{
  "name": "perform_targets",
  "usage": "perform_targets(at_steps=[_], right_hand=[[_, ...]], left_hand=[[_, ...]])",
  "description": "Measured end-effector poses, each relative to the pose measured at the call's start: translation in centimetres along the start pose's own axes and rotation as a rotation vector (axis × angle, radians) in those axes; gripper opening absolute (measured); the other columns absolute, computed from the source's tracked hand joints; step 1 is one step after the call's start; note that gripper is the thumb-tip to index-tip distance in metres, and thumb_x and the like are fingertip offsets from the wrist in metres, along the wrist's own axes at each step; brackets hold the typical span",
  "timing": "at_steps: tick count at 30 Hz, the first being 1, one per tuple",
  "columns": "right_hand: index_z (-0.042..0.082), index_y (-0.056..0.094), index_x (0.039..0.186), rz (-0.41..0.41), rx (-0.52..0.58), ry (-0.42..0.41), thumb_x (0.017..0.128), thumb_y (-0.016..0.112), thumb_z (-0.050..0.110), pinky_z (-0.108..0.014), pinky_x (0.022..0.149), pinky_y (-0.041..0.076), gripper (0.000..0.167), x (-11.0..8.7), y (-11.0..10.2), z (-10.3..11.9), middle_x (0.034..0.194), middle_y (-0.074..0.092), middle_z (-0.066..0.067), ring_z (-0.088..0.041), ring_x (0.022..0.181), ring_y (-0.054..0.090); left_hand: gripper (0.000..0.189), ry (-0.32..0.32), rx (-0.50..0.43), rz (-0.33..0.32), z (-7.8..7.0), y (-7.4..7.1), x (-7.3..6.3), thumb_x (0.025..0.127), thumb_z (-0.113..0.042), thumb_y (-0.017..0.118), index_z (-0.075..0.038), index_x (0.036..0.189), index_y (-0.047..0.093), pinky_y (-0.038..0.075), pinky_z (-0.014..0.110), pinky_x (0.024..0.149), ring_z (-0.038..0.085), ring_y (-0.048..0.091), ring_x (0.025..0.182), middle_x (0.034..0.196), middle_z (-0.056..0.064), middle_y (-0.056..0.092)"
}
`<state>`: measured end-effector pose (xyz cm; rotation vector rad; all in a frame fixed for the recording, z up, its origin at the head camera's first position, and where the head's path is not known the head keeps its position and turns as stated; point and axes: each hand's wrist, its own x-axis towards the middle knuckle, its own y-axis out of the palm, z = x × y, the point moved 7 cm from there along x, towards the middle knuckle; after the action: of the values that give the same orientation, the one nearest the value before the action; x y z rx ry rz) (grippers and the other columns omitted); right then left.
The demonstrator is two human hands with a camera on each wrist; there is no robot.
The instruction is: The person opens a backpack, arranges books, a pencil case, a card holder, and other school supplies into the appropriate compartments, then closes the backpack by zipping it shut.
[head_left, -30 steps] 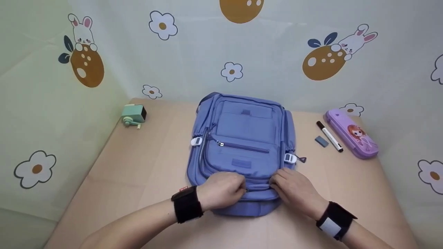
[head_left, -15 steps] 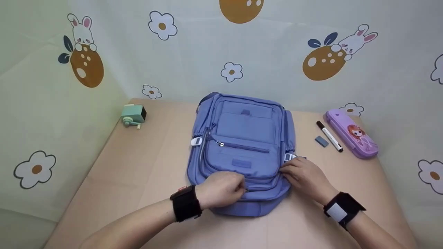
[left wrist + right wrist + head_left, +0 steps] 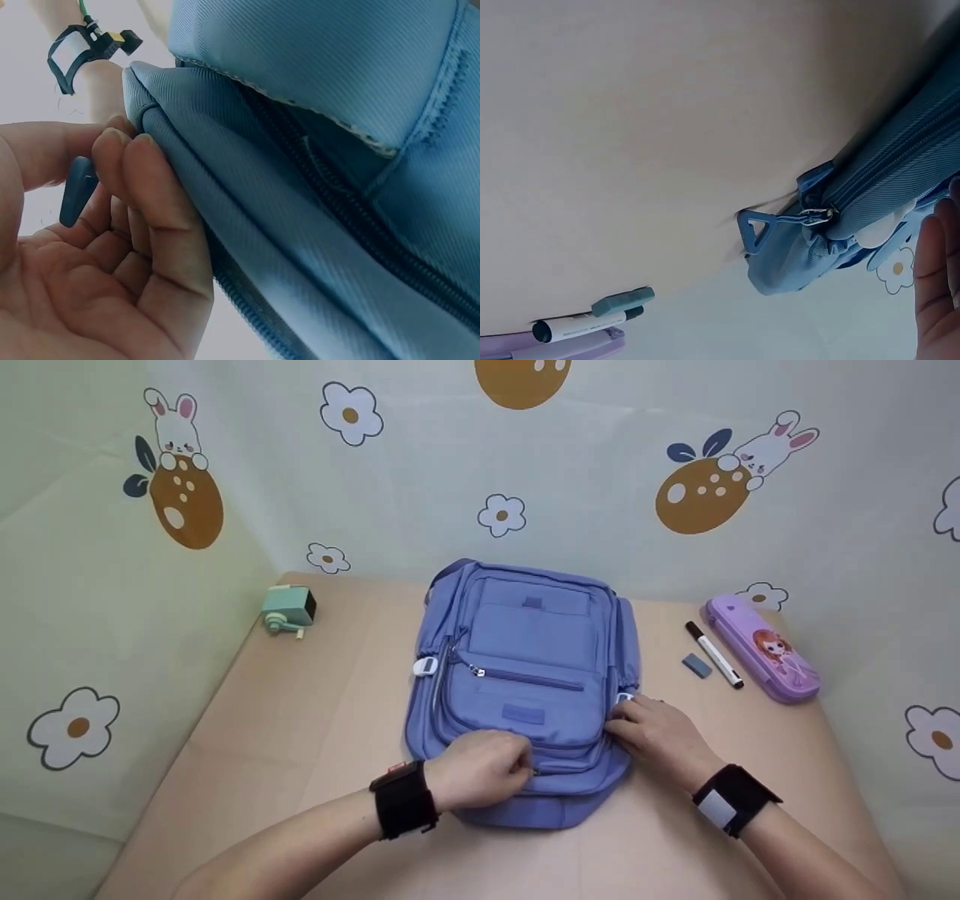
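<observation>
A blue backpack (image 3: 536, 630) lies on the table with its front pockets facing up. At its lower edge my left hand (image 3: 484, 769) has curled fingers; in the left wrist view, the thumb and fingers pinch a zipper pull (image 3: 77, 191), whose blue tab sticks out between them beside the bag's folded fabric. My right hand (image 3: 664, 742) pinches the bag's right edge just below a white strap buckle (image 3: 625, 699), its fingertips at the pocket seam. Only part of its fingers (image 3: 937, 277) shows in the right wrist view. Another pull, a triangular tab (image 3: 756, 231), hangs at the bag's side.
To the right lie a grey-blue eraser (image 3: 697, 665), a black-capped white marker (image 3: 715, 655) and a purple pencil case (image 3: 765, 651). A green crank sharpener (image 3: 289, 607) stands at the far left. Patterned cloth (image 3: 420, 465) rises behind the table (image 3: 300, 720).
My right hand has moved up along the bag's right edge, from the lower corner to beside the white buckle. The lower right corner has spread outward. My left hand has stayed in place.
</observation>
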<state>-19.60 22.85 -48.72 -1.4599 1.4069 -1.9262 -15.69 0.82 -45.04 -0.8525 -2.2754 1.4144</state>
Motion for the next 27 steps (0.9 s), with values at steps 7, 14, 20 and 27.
perform_targets(at_steps=[7, 14, 20, 27], right_hand=[[0.009, 0.077, 0.099, -0.019, -0.019, -0.006, 0.077, 0.083, 0.002, -0.037, 0.073, 0.054, 0.024, 0.0, -0.1, -0.1, 0.099, 0.069, -0.001, -0.023, 0.089, 0.061], [0.01, 0.077, 0.097, -0.021, -0.018, 0.02, 0.079, 0.082, 0.005, -0.036, 0.073, 0.053, 0.019, 0.1, -0.1, -0.1, 0.095, 0.069, 0.0, -0.022, 0.088, 0.061], [0.01, 0.077, 0.096, -0.028, -0.023, 0.025, 0.08, 0.08, 0.007, -0.037, 0.071, 0.052, 0.017, 0.1, -0.1, -0.1, 0.093, 0.068, 0.0, -0.023, 0.086, 0.06], [0.011, 0.078, 0.098, -0.016, -0.026, 0.05, 0.081, 0.08, 0.008, -0.037, 0.069, 0.052, 0.017, -0.1, 0.0, -0.2, 0.093, 0.068, 0.0, -0.022, 0.087, 0.059]], left_hand=[[0.006, -0.007, 0.014, -0.005, -1.0, 0.2, 0.7, 0.092, -0.018, 0.069, -0.017, 0.09, 0.074, 0.05, 0.025, 0.064, 0.004, 0.057, 0.067, 0.077, -0.011, 0.066], [0.029, 0.054, 0.117, -0.004, -3.4, 1.1, 3.2, 0.092, -0.017, 0.066, -0.019, 0.065, 0.056, 0.041, 0.028, 0.048, 0.009, 0.048, 0.054, 0.06, -0.01, 0.048], [0.038, 0.067, 0.163, 0.002, -4.4, 2.0, 5.1, 0.091, -0.016, 0.065, -0.018, 0.059, 0.046, 0.039, 0.032, 0.044, 0.012, 0.049, 0.053, 0.059, -0.006, 0.047], [0.042, 0.091, 0.212, 0.025, -4.3, 1.8, 4.4, 0.094, -0.028, 0.068, -0.02, 0.057, 0.048, 0.037, 0.029, 0.043, 0.009, 0.046, 0.051, 0.054, -0.01, 0.042]])
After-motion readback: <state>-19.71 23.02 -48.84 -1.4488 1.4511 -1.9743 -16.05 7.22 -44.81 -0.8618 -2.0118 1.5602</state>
